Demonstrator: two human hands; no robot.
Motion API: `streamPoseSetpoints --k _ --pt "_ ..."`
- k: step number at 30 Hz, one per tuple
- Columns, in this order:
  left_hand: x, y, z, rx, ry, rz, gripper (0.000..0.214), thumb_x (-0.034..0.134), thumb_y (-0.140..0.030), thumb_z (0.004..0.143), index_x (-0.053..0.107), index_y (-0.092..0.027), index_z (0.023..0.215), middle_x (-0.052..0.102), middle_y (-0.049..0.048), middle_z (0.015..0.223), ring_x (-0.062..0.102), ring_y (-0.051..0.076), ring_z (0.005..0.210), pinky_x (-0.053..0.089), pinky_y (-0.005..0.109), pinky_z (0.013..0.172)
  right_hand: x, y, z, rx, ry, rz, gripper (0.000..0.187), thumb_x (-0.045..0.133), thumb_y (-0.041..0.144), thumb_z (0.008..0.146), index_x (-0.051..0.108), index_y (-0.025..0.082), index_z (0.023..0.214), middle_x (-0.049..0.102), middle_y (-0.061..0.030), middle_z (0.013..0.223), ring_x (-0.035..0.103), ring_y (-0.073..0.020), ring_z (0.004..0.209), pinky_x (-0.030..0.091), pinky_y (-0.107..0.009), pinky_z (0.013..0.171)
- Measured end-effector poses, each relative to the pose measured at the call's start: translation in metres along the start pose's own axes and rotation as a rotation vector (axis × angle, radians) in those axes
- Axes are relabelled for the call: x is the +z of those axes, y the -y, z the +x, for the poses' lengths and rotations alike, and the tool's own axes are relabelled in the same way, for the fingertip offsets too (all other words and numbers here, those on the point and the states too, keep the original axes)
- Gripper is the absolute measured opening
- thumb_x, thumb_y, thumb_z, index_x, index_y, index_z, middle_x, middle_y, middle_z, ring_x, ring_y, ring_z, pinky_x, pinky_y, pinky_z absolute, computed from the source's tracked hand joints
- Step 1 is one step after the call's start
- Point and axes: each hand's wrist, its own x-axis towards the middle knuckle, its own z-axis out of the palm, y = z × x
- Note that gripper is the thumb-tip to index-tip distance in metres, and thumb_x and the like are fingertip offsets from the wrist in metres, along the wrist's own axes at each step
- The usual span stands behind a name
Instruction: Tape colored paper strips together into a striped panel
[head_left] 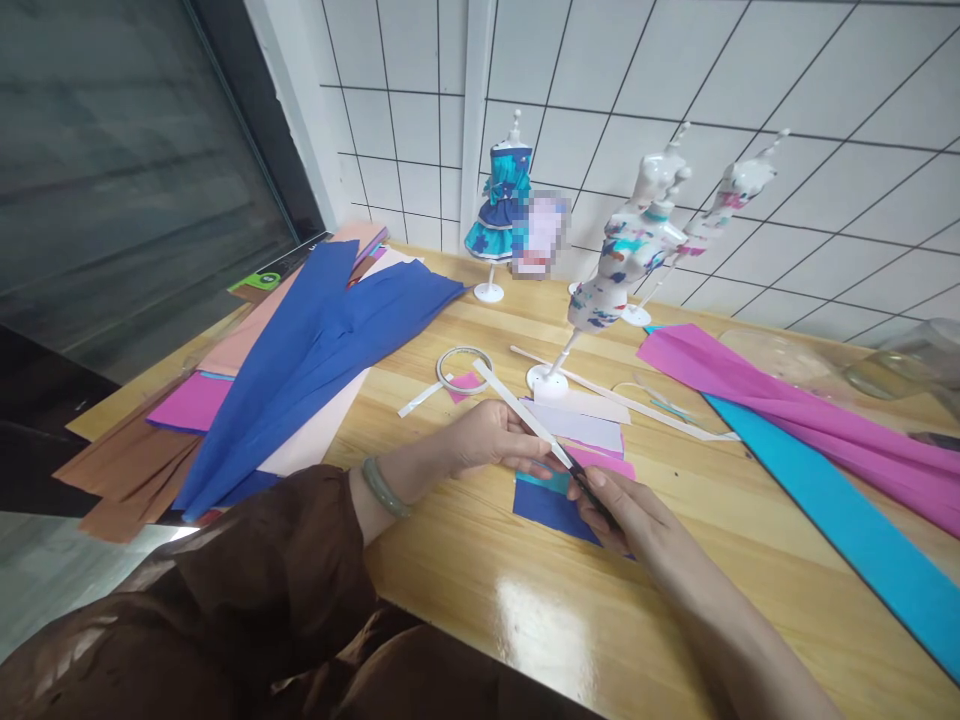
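Note:
My left hand (pixel 499 437) pinches a narrow white strip of tape (pixel 517 405) that slants up and to the left. My right hand (pixel 619 505) is closed on black-handled scissors (pixel 598 490), with their near end at the strip's lower end; the blades are mostly hidden. Under both hands lie cut pieces of coloured paper or fabric: a blue piece (pixel 551 510), a pink piece (pixel 611 461) and a pale lilac piece (pixel 577 428). Just beyond my left hand, a tape roll (pixel 441 378) lies flat with a loose strip beside it.
Behind the hands stands a paint-marked mannequin (pixel 600 280), with others behind it. A small mannequin wears a blue dress (pixel 499 215) near the wall. Blue crepe sheets (pixel 300 350) pile at left; pink (pixel 787 410) and turquoise lengths (pixel 825 510) lie at right, near a clear container (pixel 900 365).

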Motion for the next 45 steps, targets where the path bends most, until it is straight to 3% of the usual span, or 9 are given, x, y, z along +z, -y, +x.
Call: streamPoseSetpoints --k 7,14,32,45 --pt "-0.002 0.0 0.001 -0.01 0.017 0.007 0.031 0.078 -0.029 0.062 0.069 -0.008 0.084 0.07 0.0132 0.086 0.066 0.018 0.081 0.054 0.031 0.075 0.001 -0.003 0.0 -0.018 -0.002 0.034 0.042 0.037 0.058 0.087 0.047 0.019 0.075 0.028 0.0052 0.057 0.024 -0.0103 0.052 0.019 -0.025 0.049" --pt "-0.001 -0.001 0.001 -0.021 0.028 0.017 0.031 0.078 -0.029 0.061 0.069 -0.007 0.082 0.071 0.0133 0.085 0.067 0.018 0.08 0.054 0.031 0.073 0.001 -0.013 0.0 -0.013 -0.042 0.046 0.04 0.041 0.059 0.085 0.048 0.02 0.077 0.035 0.0029 0.063 0.031 -0.0115 0.056 0.025 -0.024 0.05" --pt "-0.003 0.002 0.002 -0.001 0.033 0.016 0.028 0.076 -0.027 0.065 0.069 -0.008 0.085 0.071 0.0129 0.087 0.067 0.019 0.081 0.055 0.031 0.075 0.001 -0.011 0.0 -0.021 -0.006 0.053 0.042 0.037 0.059 0.087 0.044 0.02 0.074 0.027 0.0051 0.06 0.024 -0.0102 0.053 0.018 -0.025 0.048" --pt "-0.002 0.001 0.001 -0.002 0.013 0.024 0.031 0.077 -0.028 0.062 0.069 -0.008 0.085 0.071 0.0139 0.087 0.067 0.02 0.081 0.055 0.032 0.075 0.0 -0.012 0.001 -0.034 -0.02 0.008 0.042 0.036 0.059 0.087 0.043 0.02 0.073 0.029 0.0048 0.06 0.027 -0.0103 0.054 0.019 -0.024 0.048"
